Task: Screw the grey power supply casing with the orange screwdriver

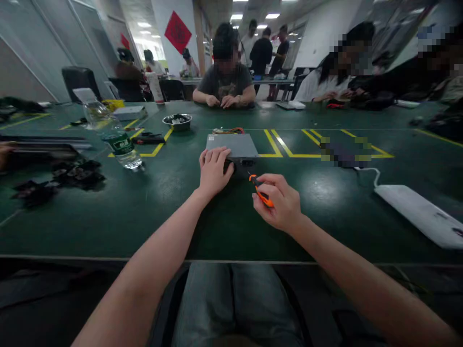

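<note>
The work looks to be at an early stage: the flat grey rectangular metal box [238,143] with a white label appears whole, its top cover on and its bundle of coloured wires [235,130] showing at the far side. No part taken from it can be made out beside it; whether any screw is out of its near face is too small to tell, so opening or fastening cannot be told apart. The box lies around the middle of the dark green table [224,231], well in from the near edge. The left hand [214,174] is open, palm down, fingers laid over the box's near left corner. The right hand [281,198] is closed around an orange-and-black screwdriver [268,200], between the box and the near edge; its tip is just beside the black socket [248,163] near the box's near right corner, contact unclear.
</note>
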Demonstrator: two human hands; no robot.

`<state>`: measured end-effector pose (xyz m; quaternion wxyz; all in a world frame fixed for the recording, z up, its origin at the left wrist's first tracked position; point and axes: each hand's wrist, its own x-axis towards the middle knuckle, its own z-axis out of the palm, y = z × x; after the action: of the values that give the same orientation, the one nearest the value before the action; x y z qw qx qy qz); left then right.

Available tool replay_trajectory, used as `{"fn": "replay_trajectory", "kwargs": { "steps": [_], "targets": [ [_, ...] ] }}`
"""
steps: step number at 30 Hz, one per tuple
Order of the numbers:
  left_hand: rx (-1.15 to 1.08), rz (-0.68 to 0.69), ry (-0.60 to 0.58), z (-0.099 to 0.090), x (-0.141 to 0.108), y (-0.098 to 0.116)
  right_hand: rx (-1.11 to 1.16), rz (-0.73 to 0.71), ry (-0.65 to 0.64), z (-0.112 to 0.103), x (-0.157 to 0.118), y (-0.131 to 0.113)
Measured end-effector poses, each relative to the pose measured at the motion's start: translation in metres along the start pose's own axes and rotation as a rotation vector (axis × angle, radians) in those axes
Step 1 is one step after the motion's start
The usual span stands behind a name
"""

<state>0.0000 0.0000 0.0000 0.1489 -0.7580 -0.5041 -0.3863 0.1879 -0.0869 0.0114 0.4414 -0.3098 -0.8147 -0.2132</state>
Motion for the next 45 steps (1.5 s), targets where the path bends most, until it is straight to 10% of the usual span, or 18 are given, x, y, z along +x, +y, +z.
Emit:
{"fn": "replay_trajectory", "kwargs": {
  "steps": [45],
  "targets": [
    [-0.041, -0.019, -0.014, 0.0026, -0.0008, 0.0031, -0.009, -0.052, 0.094, 0.0045, 0.0008, 0.0047]
  ]
}}
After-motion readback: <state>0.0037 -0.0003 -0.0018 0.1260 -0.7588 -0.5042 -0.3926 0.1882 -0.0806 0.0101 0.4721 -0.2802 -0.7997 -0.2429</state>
